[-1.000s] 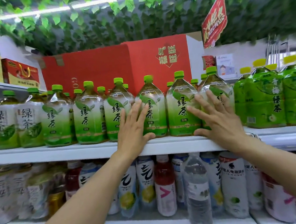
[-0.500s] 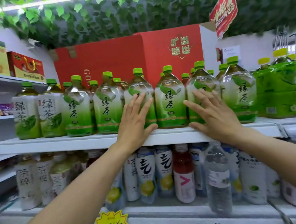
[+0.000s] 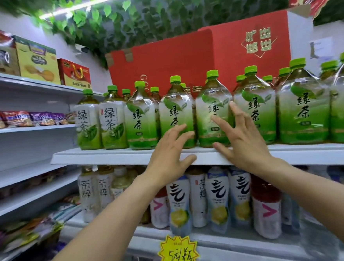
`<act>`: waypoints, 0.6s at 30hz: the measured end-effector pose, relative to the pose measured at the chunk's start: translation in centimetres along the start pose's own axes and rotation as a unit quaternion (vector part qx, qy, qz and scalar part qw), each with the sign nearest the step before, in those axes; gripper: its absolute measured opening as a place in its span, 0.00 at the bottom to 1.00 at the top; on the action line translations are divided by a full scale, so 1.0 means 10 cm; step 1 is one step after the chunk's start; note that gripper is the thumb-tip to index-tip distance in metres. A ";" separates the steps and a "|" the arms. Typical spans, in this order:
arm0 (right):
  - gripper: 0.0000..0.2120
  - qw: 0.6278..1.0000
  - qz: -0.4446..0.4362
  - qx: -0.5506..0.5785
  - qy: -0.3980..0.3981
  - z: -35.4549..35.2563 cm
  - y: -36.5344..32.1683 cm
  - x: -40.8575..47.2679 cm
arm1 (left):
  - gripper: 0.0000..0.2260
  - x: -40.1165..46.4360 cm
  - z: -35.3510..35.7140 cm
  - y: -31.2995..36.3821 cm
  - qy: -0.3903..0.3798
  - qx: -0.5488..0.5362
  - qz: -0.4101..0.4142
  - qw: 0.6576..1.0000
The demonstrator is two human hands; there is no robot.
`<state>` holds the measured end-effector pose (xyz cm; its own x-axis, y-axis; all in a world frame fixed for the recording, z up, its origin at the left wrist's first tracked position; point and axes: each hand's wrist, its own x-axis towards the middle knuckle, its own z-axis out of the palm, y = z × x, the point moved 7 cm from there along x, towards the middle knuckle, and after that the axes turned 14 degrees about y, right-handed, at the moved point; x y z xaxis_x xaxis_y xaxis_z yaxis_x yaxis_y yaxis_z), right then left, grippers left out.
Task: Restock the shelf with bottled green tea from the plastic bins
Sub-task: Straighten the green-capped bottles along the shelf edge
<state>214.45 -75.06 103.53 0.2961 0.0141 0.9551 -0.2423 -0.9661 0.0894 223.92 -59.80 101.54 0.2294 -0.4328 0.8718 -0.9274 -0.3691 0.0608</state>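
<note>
Shop shelf across mid-frame carries upright green tea bottles; just below-front, left hand and right hand hover, fingers spread, grasping nothing.

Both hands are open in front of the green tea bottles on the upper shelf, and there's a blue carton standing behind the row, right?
Not quite: in the head view the carton behind the green tea bottles is red, not blue. The rest holds: left hand and right hand are open at the upper shelf.
</note>
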 end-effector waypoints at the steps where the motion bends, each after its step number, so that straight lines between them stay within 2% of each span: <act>1: 0.33 1.000 0.013 0.008 -0.007 0.01 -0.02 0.01 | 0.28 -0.05 -0.06 -0.06 0.003 -0.009 -0.022 1.000; 7: 0.34 0.996 0.079 0.031 -0.007 0.03 -0.18 0.03 | 0.28 -0.36 -0.36 -0.50 0.005 -0.020 -0.099 0.995; 12: 0.36 0.998 0.043 -0.004 0.034 0.04 -0.47 0.22 | 0.28 -0.41 -0.67 -0.96 0.052 -0.022 -0.128 0.990; 18: 0.35 0.998 0.034 0.009 0.047 0.28 -1.14 0.36 | 0.27 -0.41 -0.92 -1.47 0.085 -0.046 -0.105 0.990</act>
<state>220.86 -64.70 105.14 0.1911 -0.0291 0.9811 -0.2428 -0.9699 0.0185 233.86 -45.04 101.53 0.3748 -0.2063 0.9039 -0.8888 -0.3574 0.2869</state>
